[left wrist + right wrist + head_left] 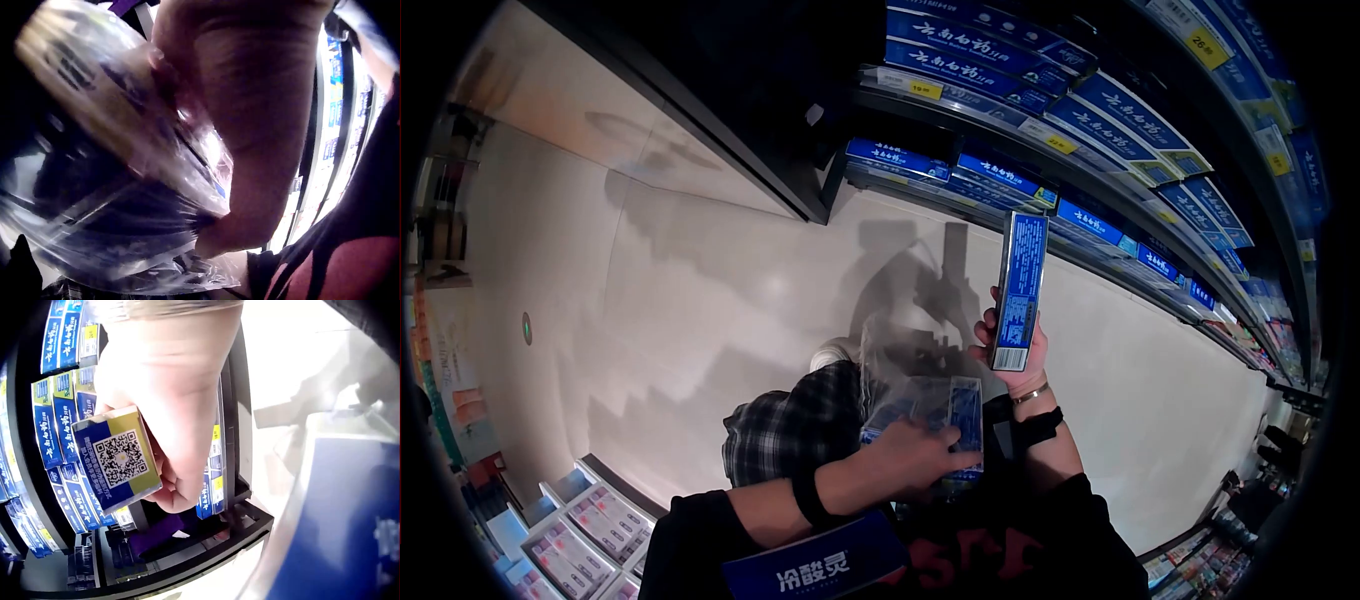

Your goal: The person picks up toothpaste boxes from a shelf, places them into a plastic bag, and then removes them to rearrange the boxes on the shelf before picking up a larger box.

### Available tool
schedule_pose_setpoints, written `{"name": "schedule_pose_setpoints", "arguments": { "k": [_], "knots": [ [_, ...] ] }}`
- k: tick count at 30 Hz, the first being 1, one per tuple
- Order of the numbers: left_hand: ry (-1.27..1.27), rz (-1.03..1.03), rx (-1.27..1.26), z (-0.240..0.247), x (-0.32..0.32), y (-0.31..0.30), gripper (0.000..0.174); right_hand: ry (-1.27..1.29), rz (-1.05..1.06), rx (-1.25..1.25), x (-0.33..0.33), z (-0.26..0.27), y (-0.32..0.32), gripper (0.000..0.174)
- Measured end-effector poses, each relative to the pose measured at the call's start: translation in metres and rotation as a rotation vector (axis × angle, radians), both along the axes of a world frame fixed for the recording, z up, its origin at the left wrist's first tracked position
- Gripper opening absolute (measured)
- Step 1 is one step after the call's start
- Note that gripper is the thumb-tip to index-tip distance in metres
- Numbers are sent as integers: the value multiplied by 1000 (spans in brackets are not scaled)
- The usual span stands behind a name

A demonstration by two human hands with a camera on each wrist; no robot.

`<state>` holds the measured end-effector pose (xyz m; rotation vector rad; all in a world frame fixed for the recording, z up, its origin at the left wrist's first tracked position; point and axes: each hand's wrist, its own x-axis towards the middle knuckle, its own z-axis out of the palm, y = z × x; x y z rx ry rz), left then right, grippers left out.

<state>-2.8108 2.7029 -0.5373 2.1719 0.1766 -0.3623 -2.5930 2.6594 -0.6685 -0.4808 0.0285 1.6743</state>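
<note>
My right hand [1022,355] grips a long blue toothpaste box [1020,290] held upright in front of the shelf. In the right wrist view, the box's end [119,459] shows a QR code, with the fingers of my right hand [172,412] curled round its side. Close to my body, my left hand [905,455] is at a clear plastic bag [885,365] with blue boxes inside. In the left wrist view, the bag [106,206] lies against my left hand [250,125], whose fingertips are bent onto the plastic.
Shelves [960,125] stacked with blue toothpaste boxes and yellow price tags run across the upper right. A dark shelf edge [730,150] juts out at the upper left. Pale floor [700,270] lies below. White trays of cartons [590,530] stand at the lower left.
</note>
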Motion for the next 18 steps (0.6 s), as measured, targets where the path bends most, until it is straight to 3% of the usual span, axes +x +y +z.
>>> {"name": "schedule_pose_setpoints", "arguments": {
  "k": [5,8,12,18],
  "knots": [
    [35,-33,-8,4,0,3,57,-10,30,-7,-1,-1,0,62],
    [14,-48,7,3,1,1,63,107,-7,-11,0,-3,-2,63],
    [79,-78,56,14,3,3,70,146,2,-190,9,-18,-14,54],
    [-33,-7,53,16,9,5,69,243,25,-44,7,-41,-14,59]
  ]
}}
